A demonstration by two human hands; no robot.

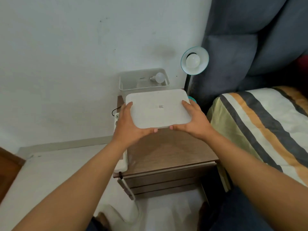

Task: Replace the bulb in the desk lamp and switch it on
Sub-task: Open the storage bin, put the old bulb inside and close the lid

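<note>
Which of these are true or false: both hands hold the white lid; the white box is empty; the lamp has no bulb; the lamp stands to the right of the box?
1. Both hands, left hand and right hand, hold the flat white plastic lid. True.
2. The open white plastic box is empty. False: a white bulb lies inside.
3. The teal-shaded desk lamp has no bulb. False: a round white fitted bulb sits in its shade.
4. The lamp stands to the right of the box. True.
</note>
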